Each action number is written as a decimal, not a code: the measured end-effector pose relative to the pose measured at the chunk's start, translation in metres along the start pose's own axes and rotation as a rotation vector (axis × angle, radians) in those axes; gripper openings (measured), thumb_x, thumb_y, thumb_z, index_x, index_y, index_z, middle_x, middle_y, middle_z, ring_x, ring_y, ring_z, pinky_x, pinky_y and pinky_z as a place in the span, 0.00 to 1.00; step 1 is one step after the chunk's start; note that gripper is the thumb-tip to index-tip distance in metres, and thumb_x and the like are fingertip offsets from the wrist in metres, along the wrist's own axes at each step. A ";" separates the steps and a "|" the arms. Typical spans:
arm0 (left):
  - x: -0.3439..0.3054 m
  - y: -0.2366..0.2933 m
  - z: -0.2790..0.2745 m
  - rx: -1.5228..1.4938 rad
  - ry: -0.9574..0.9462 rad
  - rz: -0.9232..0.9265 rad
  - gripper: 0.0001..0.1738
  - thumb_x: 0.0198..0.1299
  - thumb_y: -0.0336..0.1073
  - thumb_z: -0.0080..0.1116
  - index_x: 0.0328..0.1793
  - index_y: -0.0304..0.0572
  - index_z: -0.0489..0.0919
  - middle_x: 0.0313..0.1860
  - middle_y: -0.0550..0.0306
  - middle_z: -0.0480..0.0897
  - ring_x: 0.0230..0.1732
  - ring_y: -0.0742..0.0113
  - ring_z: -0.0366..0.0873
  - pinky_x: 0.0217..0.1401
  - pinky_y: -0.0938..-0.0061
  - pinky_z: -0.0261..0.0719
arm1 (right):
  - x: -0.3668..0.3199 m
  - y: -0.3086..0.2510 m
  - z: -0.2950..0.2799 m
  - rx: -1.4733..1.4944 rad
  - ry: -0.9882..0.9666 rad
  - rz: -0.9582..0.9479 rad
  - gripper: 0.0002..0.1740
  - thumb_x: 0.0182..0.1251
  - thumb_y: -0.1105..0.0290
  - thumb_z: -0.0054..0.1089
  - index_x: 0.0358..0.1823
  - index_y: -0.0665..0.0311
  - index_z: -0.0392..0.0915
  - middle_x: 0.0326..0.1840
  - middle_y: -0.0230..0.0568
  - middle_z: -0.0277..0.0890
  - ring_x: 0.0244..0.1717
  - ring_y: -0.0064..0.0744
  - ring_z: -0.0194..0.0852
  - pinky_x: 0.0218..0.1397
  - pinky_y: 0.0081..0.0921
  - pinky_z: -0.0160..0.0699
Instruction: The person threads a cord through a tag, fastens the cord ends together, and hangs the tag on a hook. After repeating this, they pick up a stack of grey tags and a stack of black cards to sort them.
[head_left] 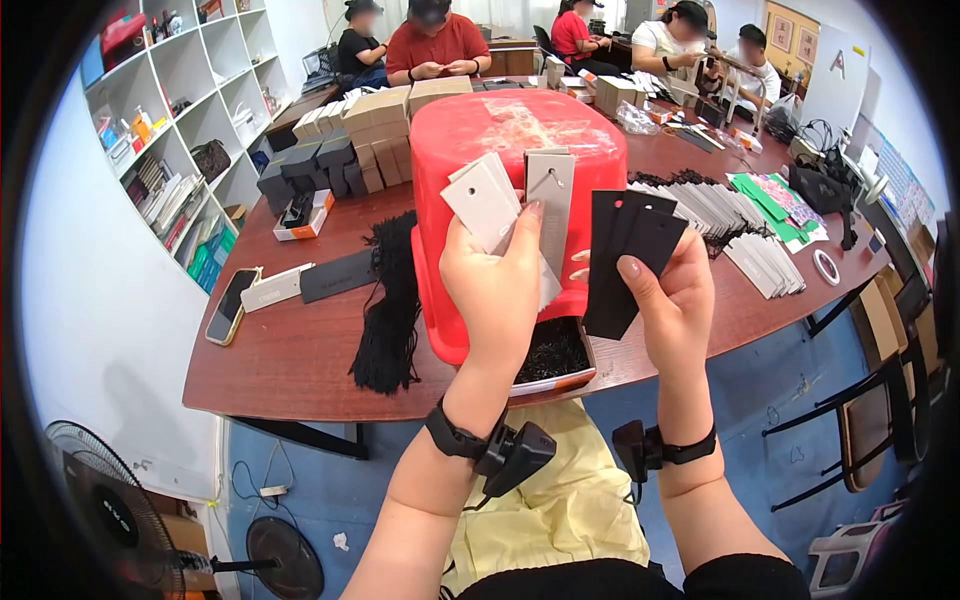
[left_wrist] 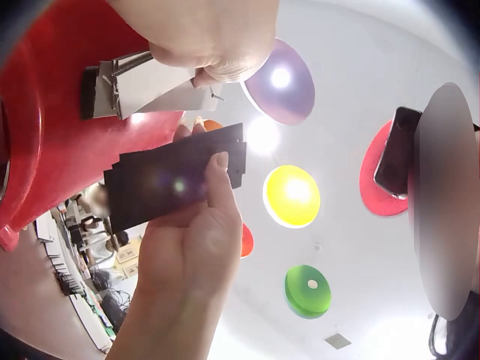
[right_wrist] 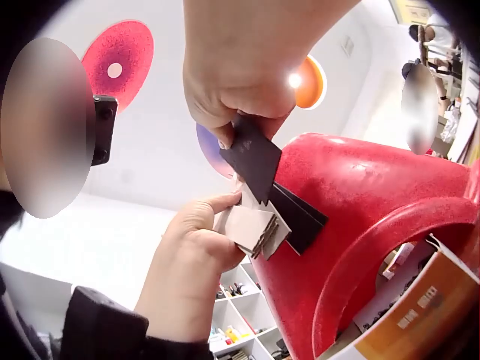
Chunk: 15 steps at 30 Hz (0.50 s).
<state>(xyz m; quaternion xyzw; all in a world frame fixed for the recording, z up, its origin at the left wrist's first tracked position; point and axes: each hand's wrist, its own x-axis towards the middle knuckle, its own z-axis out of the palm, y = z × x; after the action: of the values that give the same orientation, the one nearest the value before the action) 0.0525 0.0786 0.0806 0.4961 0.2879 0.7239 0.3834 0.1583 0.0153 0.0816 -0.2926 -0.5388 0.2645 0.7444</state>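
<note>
My left hand (head_left: 487,285) grips several light grey hang tags (head_left: 481,203), fanned, with a punched hole showing near the top of one. A thicker grey tag stack (head_left: 555,205) stands upright behind its thumb, against the red plastic stool (head_left: 440,170). With thumb on the front, my right hand (head_left: 683,300) pinches a few black tags (head_left: 612,265), spread like cards. In the right wrist view the black tags (right_wrist: 255,161) overlap the grey ones (right_wrist: 247,225). Below the hands, an open box (head_left: 560,382) under the stool holds thin black strings (head_left: 553,350).
Black cords (head_left: 388,310) hang over the table edge at left, near a phone (head_left: 232,305) and loose tags (head_left: 275,289). Rows of grey tags (head_left: 715,210) lie at right. Stacked cartons (head_left: 375,120) stand behind. Several people sit farther back. A fan (head_left: 110,520) stands at lower left.
</note>
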 end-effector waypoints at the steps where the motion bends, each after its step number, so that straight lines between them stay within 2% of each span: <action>1: 0.000 0.001 0.000 -0.001 0.002 0.000 0.10 0.48 0.27 0.58 0.38 0.32 0.74 0.32 0.56 0.79 0.34 0.74 0.75 0.36 0.80 0.72 | 0.002 -0.002 0.001 0.047 -0.025 0.066 0.12 0.56 0.79 0.52 0.36 0.68 0.57 0.36 0.47 0.72 0.35 0.28 0.75 0.35 0.20 0.77; 5: -0.003 0.006 0.004 0.055 0.030 0.016 0.10 0.49 0.28 0.58 0.38 0.32 0.73 0.31 0.57 0.78 0.33 0.74 0.75 0.36 0.80 0.72 | 0.015 0.002 0.002 0.054 -0.107 0.198 0.12 0.55 0.75 0.55 0.33 0.67 0.59 0.33 0.41 0.71 0.33 0.26 0.74 0.34 0.20 0.76; 10: -0.004 0.010 0.002 0.044 0.037 -0.039 0.10 0.49 0.28 0.57 0.38 0.32 0.73 0.31 0.57 0.78 0.33 0.74 0.75 0.37 0.79 0.72 | 0.022 0.008 0.005 -0.001 -0.088 0.218 0.12 0.55 0.74 0.56 0.33 0.67 0.61 0.32 0.40 0.72 0.32 0.21 0.71 0.34 0.17 0.75; 12: -0.003 0.004 -0.001 0.068 0.015 0.055 0.11 0.50 0.28 0.57 0.39 0.32 0.73 0.31 0.57 0.78 0.33 0.74 0.75 0.37 0.79 0.72 | 0.020 0.009 0.006 0.013 -0.081 0.234 0.12 0.55 0.74 0.56 0.34 0.66 0.61 0.32 0.40 0.72 0.32 0.19 0.70 0.34 0.16 0.74; 15: -0.005 0.009 -0.003 0.096 0.005 0.051 0.10 0.50 0.28 0.57 0.39 0.32 0.73 0.34 0.57 0.78 0.35 0.74 0.75 0.38 0.79 0.71 | 0.019 0.012 0.006 0.023 -0.039 0.160 0.11 0.56 0.74 0.55 0.34 0.67 0.61 0.32 0.40 0.72 0.33 0.19 0.70 0.36 0.15 0.73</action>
<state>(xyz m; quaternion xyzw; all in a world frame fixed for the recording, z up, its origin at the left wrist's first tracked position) 0.0485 0.0700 0.0840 0.5193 0.3104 0.7199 0.3401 0.1570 0.0377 0.0867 -0.3208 -0.5252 0.3350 0.7135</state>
